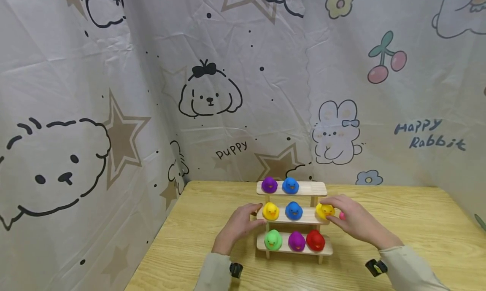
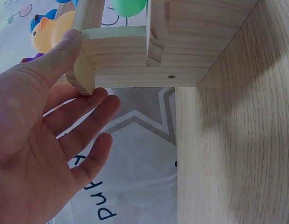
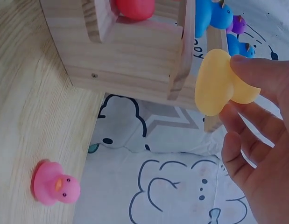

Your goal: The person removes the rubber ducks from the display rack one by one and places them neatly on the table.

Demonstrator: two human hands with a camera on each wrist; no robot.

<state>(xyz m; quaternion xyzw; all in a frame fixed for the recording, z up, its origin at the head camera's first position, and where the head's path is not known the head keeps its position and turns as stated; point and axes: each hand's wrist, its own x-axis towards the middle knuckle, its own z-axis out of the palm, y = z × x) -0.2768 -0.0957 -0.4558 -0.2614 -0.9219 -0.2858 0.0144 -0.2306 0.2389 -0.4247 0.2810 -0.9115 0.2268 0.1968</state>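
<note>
A three-tier wooden shelf [image 1: 309, 189] carries small rubber ducks. My right hand [image 1: 357, 221] pinches a yellow rubber duck [image 3: 213, 84] between thumb and fingers at the right end of the middle tier. At that tier's left end, my left hand [image 1: 241, 222] grips the board, thumb on its upper side and index finger beneath. Also on the middle tier are another yellow duck [image 1: 271, 211] and a blue duck [image 1: 294, 211]. Above them sit a purple duck [image 1: 269, 184] and a blue one [image 1: 290, 185]. Green [image 1: 273, 240], purple [image 1: 296, 241] and red [image 1: 315, 240] ducks line the bottom tier.
A pink duck [image 3: 55, 183] sits on the wooden table [image 1: 182, 240], right of the shelf and partly hidden behind my right hand in the head view. Behind the table hangs a printed curtain [image 1: 243, 135]. A dark wrist camera [image 1: 236, 270] is at my left sleeve.
</note>
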